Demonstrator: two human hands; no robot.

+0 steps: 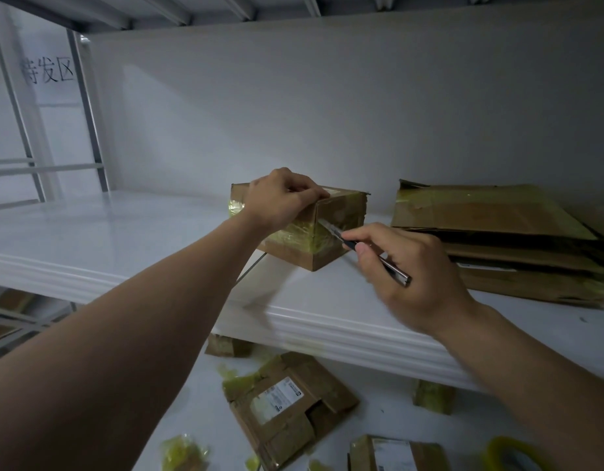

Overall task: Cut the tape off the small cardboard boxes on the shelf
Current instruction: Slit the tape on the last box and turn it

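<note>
The box (345, 209) sits mid-shelf (90, 239). The left grip (280, 198) curls over its top edge, holding it. At its 4 o'clock the right grip (426, 290) pinches a knife (395, 274), blade on the tape (304, 234).

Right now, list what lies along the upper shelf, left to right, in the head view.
The small cardboard box gripped by the left hand, right hand holding the knife, stack of flattened cardboard.

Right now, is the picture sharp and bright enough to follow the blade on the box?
Head view: dim, greyish light; the right hand is motion-blurred and the knife blade looks soft against the small box; the left hand on top is sharp; the wide angle slants the rack posts at left.
</note>
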